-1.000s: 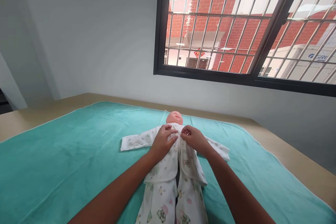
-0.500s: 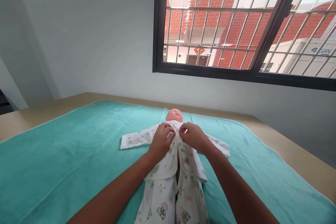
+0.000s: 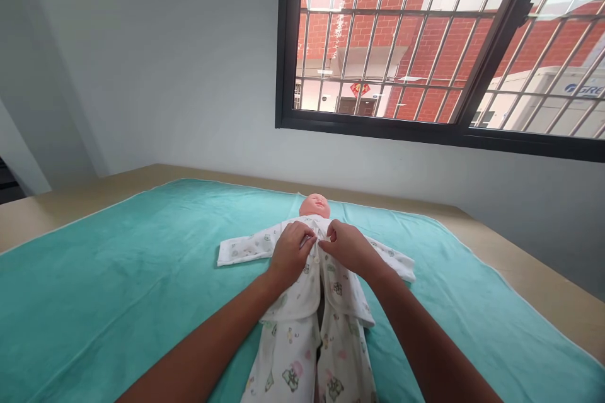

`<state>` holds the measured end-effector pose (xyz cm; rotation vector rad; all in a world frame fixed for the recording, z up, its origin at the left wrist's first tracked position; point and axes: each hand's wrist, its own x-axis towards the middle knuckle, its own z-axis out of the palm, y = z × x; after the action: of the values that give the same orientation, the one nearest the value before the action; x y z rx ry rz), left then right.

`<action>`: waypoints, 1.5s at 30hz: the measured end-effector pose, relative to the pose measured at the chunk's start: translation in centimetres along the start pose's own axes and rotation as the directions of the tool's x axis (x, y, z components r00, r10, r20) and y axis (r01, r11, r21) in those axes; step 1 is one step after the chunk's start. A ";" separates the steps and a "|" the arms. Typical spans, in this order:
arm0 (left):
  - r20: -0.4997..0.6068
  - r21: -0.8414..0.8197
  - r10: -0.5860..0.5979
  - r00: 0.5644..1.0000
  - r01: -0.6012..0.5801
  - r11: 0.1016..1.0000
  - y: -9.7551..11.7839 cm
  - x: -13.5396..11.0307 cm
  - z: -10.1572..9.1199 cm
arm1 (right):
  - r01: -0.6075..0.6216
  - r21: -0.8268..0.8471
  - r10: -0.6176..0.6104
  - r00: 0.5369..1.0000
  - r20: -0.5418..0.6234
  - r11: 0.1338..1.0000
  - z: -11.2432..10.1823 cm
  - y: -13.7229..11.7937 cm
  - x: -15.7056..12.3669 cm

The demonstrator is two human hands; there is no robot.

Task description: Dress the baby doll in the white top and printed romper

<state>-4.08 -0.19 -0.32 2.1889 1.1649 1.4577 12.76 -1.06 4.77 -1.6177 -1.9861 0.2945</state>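
A baby doll (image 3: 315,205) lies on its back, head away from me, dressed in a white printed jacket (image 3: 295,302) and matching trousers (image 3: 283,365). The jacket's sleeves spread out to both sides. Its front edges part below the chest, leaving a dark gap lower down. My left hand (image 3: 292,253) is closed on the jacket's front edge at the upper chest. Opposite it, my right hand (image 3: 348,245) pinches the other side of the front near the collar. The fingertips almost meet, and they hide the fastening between them.
A turquoise cloth (image 3: 142,264) lies under the doll on a light wooden table (image 3: 529,258). Behind the table rises a grey-white wall (image 3: 189,75) with a barred, dark-framed window (image 3: 368,123) on the right.
My right hand's fingertips have come slightly left and down, nearer to the left fingertips. The left hand stays at the jacket front almost unmoved.
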 end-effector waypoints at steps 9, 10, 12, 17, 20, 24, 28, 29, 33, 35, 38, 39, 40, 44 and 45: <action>-0.006 -0.001 -0.005 1.000 0.005 1.000 0.1 0.0 0.0 | 0.009 -0.142 -0.019 0.998 -0.064 0.990 1.1 0.2 0.2; -0.005 0.003 -0.007 1.000 0.007 1.000 0.1 0.0 0.0 | 0.015 -0.170 -0.029 0.997 -0.076 0.985 1.3 0.1 0.2; -0.006 0.009 -0.010 1.000 0.010 1.000 0.1 0.0 0.0 | 0.028 -0.226 -0.048 0.995 -0.083 0.974 1.5 -0.1 0.0; -0.005 0.004 -0.021 1.000 0.021 1.000 0.1 0.0 0.0 | -0.001 -0.324 -0.033 0.995 -0.099 0.946 1.1 -0.9 -0.3; -0.006 0.006 -0.022 1.000 0.022 1.000 0.1 0.0 0.1 | -0.038 -0.363 -0.003 0.994 -0.112 0.931 0.9 -1.2 -0.3; -0.009 0.003 -0.022 1.000 0.022 1.000 0.1 -0.1 0.0 | -0.006 -0.418 -0.032 0.996 -0.084 0.908 1.0 -1.5 -0.5; -0.008 0.007 -0.018 1.000 0.018 1.000 0.1 0.0 0.0 | 0.000 -0.395 -0.043 0.994 -0.102 0.919 1.4 -1.3 -0.4; -0.009 0.006 -0.016 1.000 0.016 1.000 0.1 0.0 0.0 | -0.008 -0.386 -0.038 0.993 -0.112 0.922 1.4 -1.1 -0.3; -0.016 0.006 -0.014 1.000 0.014 1.000 -0.1 0.0 0.1 | -0.048 -0.283 0.004 0.988 -0.154 0.958 1.5 -0.3 0.2; -0.014 0.007 -0.011 1.000 0.011 1.000 -0.1 0.0 0.1 | -0.059 -0.168 0.034 0.988 -0.151 0.984 1.3 0.1 0.4; -0.009 0.009 -0.004 1.000 0.004 1.000 0.0 0.0 0.0 | -0.081 0.095 0.091 0.990 -0.111 0.992 1.1 0.2 0.7; -0.008 0.010 -0.004 1.000 0.004 1.000 0.0 0.0 0.0 | -0.091 0.186 0.109 0.990 -0.092 0.978 1.1 0.2 0.7; -0.007 0.011 -0.005 1.000 0.005 1.000 0.0 0.0 0.0 | -0.101 0.267 0.124 0.990 -0.072 0.958 1.1 0.2 0.7; -0.006 0.012 -0.012 1.000 0.012 1.000 0.0 0.0 0.1 | -0.156 0.457 0.152 0.987 0.047 0.876 1.2 0.4 0.7; -0.010 0.008 -0.015 1.000 0.015 1.000 -0.1 0.0 0.1 | -0.176 0.490 0.153 0.984 0.087 0.854 1.2 0.5 0.7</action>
<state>-4.03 -0.12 -0.38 2.1763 1.1896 1.4616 12.41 -0.04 3.77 -1.4436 -1.6194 0.8431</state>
